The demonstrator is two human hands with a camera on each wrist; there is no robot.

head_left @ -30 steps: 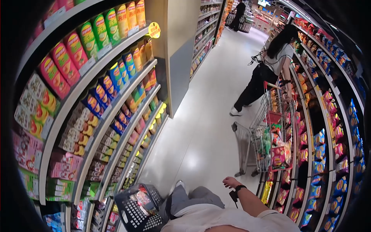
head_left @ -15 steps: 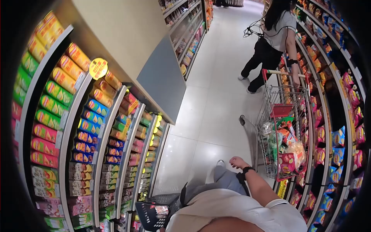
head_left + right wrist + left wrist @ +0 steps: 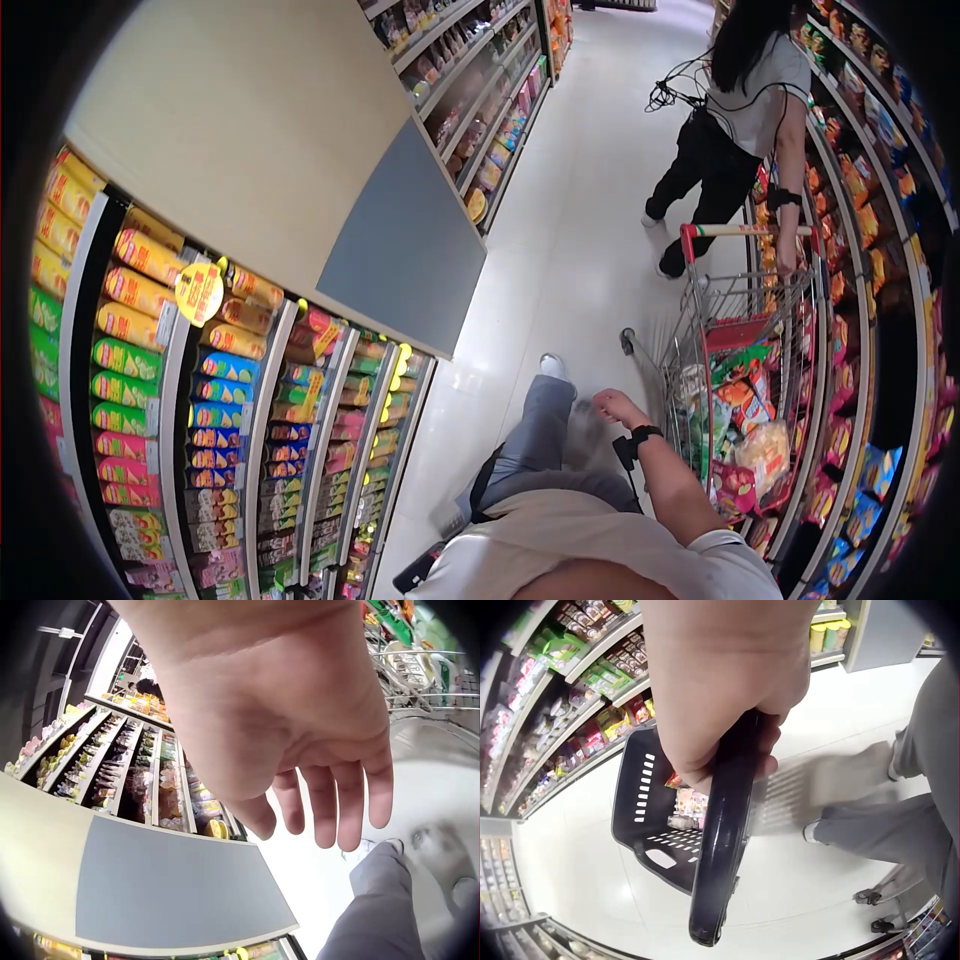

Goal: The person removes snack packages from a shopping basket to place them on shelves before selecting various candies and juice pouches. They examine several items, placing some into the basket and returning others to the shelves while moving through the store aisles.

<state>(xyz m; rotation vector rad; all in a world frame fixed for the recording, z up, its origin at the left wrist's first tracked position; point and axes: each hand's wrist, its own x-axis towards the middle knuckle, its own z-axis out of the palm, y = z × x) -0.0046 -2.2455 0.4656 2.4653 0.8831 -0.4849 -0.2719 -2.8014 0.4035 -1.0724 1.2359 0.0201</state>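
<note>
In the left wrist view my left hand (image 3: 731, 675) grips the black handle (image 3: 721, 840) of a dark plastic shopping basket (image 3: 660, 784) with slotted walls. A few packaged items (image 3: 693, 802) lie inside it. Only a dark corner of the basket (image 3: 418, 568) shows in the head view, where the left hand is hidden. My right hand (image 3: 292, 727) hangs loose and holds nothing, its fingers pointing down. From the head view, this right hand (image 3: 617, 408) is in front of my body, to the left of a loaded metal shopping cart (image 3: 690, 320).
Another person (image 3: 745, 110) walks ahead on the right, one hand on the cart's handle. Shelves of chip canisters (image 3: 130, 360) line the left, ending at a beige and grey panel (image 3: 400, 240). Snack bag shelves (image 3: 880, 250) run along the right. Pale floor (image 3: 560, 200) stretches between.
The view has moved forward along the aisle and turned, bringing the end panel closer. The basket has slipped mostly out of the head view. The other person has kept walking with the cart.
</note>
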